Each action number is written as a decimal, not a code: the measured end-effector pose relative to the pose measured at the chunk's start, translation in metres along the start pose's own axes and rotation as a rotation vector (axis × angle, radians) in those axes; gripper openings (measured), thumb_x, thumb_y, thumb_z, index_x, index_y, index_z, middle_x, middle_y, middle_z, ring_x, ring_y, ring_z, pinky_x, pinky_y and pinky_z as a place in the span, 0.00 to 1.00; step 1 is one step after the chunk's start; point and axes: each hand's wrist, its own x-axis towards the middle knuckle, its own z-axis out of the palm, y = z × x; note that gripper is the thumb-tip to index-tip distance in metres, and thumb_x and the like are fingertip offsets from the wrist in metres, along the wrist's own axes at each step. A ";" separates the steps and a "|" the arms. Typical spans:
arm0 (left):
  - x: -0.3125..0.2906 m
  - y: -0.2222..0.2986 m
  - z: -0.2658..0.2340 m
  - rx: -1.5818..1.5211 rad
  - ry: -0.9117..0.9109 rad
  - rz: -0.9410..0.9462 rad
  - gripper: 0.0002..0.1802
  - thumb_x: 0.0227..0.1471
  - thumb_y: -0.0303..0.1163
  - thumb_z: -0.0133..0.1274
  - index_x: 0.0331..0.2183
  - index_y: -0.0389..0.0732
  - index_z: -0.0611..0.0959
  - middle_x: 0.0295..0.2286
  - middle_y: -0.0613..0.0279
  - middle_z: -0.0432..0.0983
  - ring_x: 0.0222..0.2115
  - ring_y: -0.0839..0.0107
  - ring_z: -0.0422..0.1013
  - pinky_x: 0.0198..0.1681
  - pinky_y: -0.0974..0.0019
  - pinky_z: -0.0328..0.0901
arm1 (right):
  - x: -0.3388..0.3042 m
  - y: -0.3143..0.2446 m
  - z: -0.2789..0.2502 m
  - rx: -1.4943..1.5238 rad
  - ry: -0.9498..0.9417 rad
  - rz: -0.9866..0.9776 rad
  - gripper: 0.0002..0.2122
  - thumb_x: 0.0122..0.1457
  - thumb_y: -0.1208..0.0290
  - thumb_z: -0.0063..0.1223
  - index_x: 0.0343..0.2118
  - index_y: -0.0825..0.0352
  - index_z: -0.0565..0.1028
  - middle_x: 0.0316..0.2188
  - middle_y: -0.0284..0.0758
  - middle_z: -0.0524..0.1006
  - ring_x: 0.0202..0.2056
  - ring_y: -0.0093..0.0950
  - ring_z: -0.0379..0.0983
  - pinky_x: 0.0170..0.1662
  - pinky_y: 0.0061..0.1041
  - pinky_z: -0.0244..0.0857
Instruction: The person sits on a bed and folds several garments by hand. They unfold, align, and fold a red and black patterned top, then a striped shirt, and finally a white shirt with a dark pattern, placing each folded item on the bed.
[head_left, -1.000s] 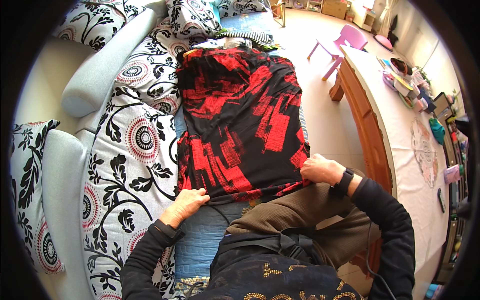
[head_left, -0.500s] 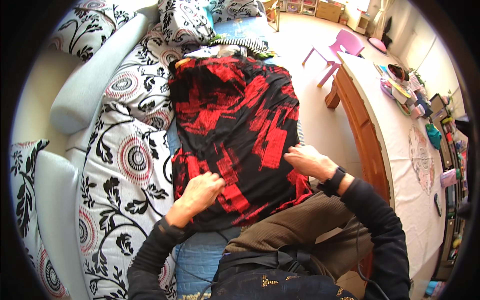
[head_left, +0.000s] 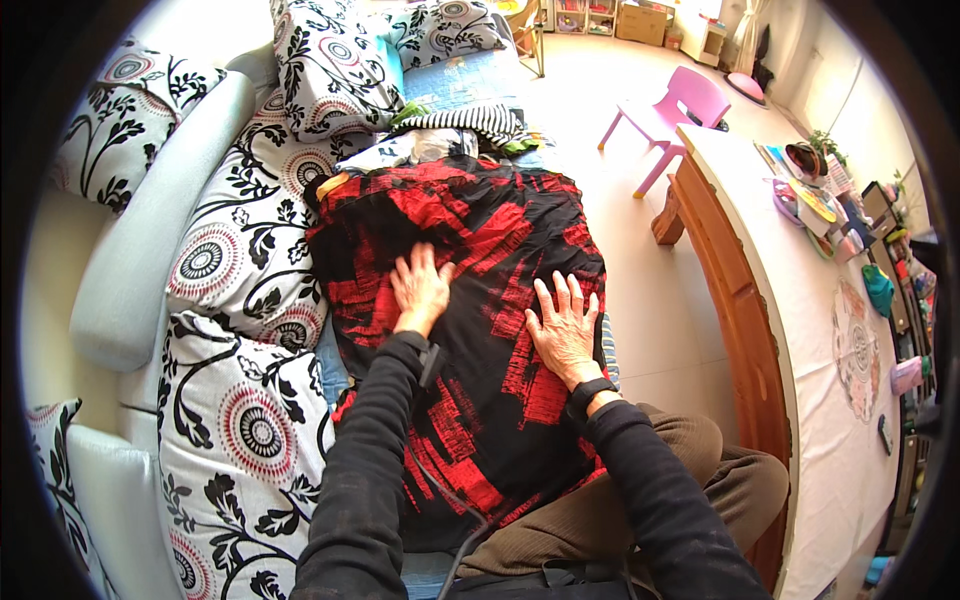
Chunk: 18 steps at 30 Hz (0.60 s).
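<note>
A black garment or cloth with red blocky patches [head_left: 470,400] lies spread over the sofa seat in front of me; its exact kind I cannot tell. My left hand [head_left: 421,290] rests on its left middle part, fingers spread. Flat on its right side lies my right hand [head_left: 565,328], fingers apart as well. Neither hand grips anything. Small creases run across the cloth, mostly towards its far end. Just beyond that far edge is a heap of other fabrics, among them a black-and-white striped piece [head_left: 470,122].
Patterned white cushions [head_left: 255,425] line the sofa's left side by its pale armrest [head_left: 165,230]. On the right stands a wooden table [head_left: 735,290] under a white cloth, with assorted items on it. A pink chair [head_left: 665,120] stands beyond. A thin cable hangs near my left arm.
Both hands have moved forward over the cloth. Their fingers, closed at its nearer part before, are now spread flat. My view has shifted slightly.
</note>
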 end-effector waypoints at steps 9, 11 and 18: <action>0.120 0.011 -0.021 0.052 0.503 0.250 0.47 0.38 0.53 0.72 0.57 0.45 0.72 0.55 0.58 0.67 0.57 0.54 0.61 0.61 0.48 0.57 | 0.013 -0.003 -0.005 0.088 -0.011 0.030 0.29 0.61 0.55 0.55 0.65 0.55 0.66 0.68 0.40 0.57 0.70 0.41 0.47 0.69 0.56 0.38; 0.139 0.006 -0.021 0.130 0.349 0.199 0.47 0.38 0.56 0.70 0.58 0.48 0.73 0.46 0.61 0.73 0.51 0.57 0.65 0.60 0.47 0.56 | 0.013 -0.003 -0.006 0.107 -0.010 0.032 0.29 0.62 0.56 0.55 0.65 0.55 0.65 0.68 0.40 0.57 0.70 0.41 0.47 0.69 0.55 0.37; 0.205 -0.019 -0.015 0.013 0.379 0.022 0.10 0.51 0.46 0.63 0.30 0.51 0.87 0.34 0.61 0.81 0.42 0.57 0.74 0.46 0.51 0.64 | 0.013 -0.001 -0.006 0.132 0.014 0.036 0.29 0.62 0.56 0.54 0.66 0.55 0.64 0.69 0.40 0.56 0.71 0.42 0.47 0.70 0.54 0.37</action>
